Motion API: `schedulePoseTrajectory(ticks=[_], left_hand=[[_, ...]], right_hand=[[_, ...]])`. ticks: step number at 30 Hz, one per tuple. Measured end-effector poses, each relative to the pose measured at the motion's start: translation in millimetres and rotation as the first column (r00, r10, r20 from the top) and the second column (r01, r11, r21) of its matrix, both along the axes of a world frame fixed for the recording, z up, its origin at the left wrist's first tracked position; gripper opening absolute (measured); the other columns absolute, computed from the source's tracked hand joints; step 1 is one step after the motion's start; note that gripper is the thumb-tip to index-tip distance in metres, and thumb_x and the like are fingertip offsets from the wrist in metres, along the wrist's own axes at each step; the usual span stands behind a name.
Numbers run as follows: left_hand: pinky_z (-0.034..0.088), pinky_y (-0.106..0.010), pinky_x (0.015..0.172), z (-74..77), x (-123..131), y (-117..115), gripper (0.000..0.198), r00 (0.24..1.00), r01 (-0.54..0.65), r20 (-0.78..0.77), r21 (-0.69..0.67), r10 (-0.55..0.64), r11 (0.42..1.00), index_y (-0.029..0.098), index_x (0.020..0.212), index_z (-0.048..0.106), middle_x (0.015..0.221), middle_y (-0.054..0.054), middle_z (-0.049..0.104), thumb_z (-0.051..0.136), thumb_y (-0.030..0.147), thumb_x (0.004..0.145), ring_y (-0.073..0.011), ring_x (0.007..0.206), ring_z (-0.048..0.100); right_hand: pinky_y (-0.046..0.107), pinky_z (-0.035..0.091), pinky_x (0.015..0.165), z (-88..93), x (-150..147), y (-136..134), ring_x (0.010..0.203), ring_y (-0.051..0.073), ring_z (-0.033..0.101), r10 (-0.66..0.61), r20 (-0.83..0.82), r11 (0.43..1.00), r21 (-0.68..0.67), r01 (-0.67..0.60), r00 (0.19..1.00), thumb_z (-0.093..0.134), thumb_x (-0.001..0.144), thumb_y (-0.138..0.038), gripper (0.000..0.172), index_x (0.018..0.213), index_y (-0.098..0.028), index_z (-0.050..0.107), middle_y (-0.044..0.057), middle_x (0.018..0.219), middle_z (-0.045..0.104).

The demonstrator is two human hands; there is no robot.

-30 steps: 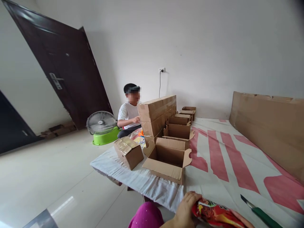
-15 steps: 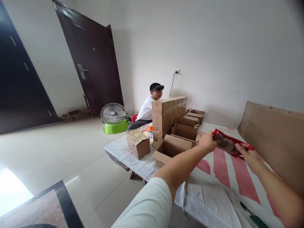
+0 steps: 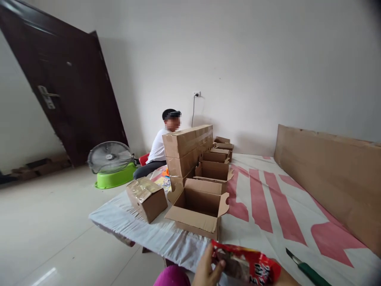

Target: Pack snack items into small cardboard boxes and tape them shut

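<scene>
A shiny red food packet (image 3: 263,267) with a clear window and dark contents is held low at the front edge of the table. My left hand (image 3: 208,268) grips its left end, thumb over the window. At the packet's right end is my right hand (image 3: 286,278), mostly hidden behind the packet, its fingers out of sight. Just beyond the packet stands an open cardboard box (image 3: 198,224), flaps spread. A green-handled craft knife (image 3: 309,272) lies on the cloth to the right of my right hand.
Several more open boxes (image 3: 212,171) line up behind, beside a wall of taped boxes (image 3: 172,149). A closed box (image 3: 147,198) sits near the left edge. A person (image 3: 156,147) sits beyond. A cardboard sheet (image 3: 327,167) stands at right; a fan (image 3: 110,157) is on the floor.
Both hands have brought the red packet back from over the striped cloth, nearer to me and lower. The view has turned to the right. The open boxes stay in their row.
</scene>
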State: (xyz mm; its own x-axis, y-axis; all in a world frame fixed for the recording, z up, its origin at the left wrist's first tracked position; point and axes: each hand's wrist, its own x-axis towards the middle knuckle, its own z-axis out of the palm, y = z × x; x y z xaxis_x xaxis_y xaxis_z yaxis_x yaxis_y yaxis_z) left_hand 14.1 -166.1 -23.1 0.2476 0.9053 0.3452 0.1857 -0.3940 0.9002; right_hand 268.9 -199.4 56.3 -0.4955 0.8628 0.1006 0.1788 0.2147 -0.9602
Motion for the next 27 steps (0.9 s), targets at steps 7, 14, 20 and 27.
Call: schedulePoseTrajectory(ticks=[7,14,20,27], left_hand=[[0.054,-0.037,0.081,13.4,-89,12,0.05,0.947,-0.314,0.025,-0.119,0.319,0.942,0.02,0.113,0.055,0.104,-0.008,0.068,0.054,0.058,0.08,-0.0237,0.088,0.066],[0.033,-0.055,0.109,11.8,-131,30,0.063,0.603,-0.758,-0.243,0.122,0.76,0.641,0.014,0.132,0.038,0.138,-0.018,0.045,0.047,0.051,0.082,-0.0341,0.134,0.038],[0.037,-0.048,0.109,-17.1,-94,27,0.064,0.662,-0.702,-0.271,0.103,0.699,0.705,0.018,0.145,0.017,0.143,-0.017,0.04,0.038,0.043,0.09,-0.0282,0.133,0.043],[0.044,-0.053,0.1,6.4,-82,29,0.047,0.549,-0.731,-0.223,0.339,0.805,0.592,0.021,0.131,0.042,0.126,-0.013,0.046,0.046,0.04,0.088,-0.0317,0.122,0.048]], right_hand=[[0.041,0.046,0.092,-38.5,-49,42,0.104,0.031,0.059,-0.184,0.192,0.941,0.316,0.117,0.964,0.071,0.07,-0.042,0.056,0.121,-0.022,0.059,0.01,0.114,0.065],[0.035,0.047,0.082,-68.5,-56,48,0.09,0.021,0.058,-0.312,0.38,0.852,0.518,0.079,0.871,0.053,0.083,-0.018,0.011,0.087,-0.02,0.063,0.006,0.096,0.064],[0.034,0.048,0.079,-71.4,-55,51,0.089,0.02,0.059,-0.325,0.372,0.836,0.542,0.081,0.87,0.052,0.084,-0.017,0.009,0.085,-0.021,0.061,0.005,0.095,0.064],[0.033,0.049,0.078,-75.5,-54,53,0.087,0.021,0.06,-0.325,0.359,0.818,0.571,0.069,0.875,0.05,0.086,-0.019,0.011,0.085,-0.021,0.061,0.005,0.093,0.065]])
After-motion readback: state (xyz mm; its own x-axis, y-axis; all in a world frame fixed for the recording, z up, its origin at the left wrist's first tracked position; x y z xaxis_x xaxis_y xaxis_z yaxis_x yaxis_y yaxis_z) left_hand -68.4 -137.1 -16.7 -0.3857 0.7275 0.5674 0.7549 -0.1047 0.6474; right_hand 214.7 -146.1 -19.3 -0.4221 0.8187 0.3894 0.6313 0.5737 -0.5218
